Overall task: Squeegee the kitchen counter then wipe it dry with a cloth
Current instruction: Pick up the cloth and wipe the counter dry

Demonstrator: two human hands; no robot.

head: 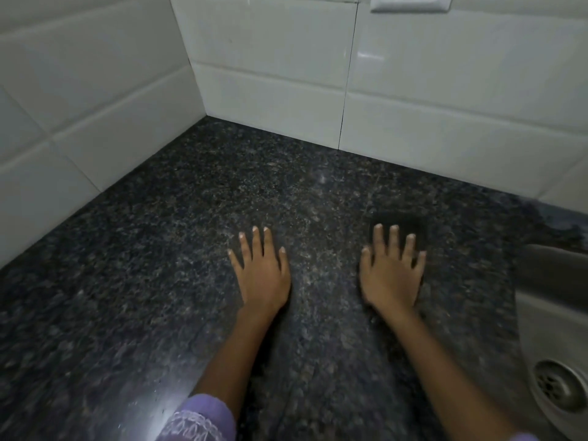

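The dark speckled granite counter [159, 281] fills the view. My left hand [262, 272] lies flat on it, palm down, fingers spread, holding nothing. To its right, my right hand [393, 272] presses flat on a dark folded cloth [404, 222] that shows beyond the fingertips and at the hand's right edge. The right hand and the cloth are slightly blurred. No squeegee is in view.
White tiled walls [270, 74] meet in a corner at the back left of the counter. A steel sink [547, 313] with a round drain [560, 385] sits at the right edge. A white switch plate [410, 3] is on the back wall.
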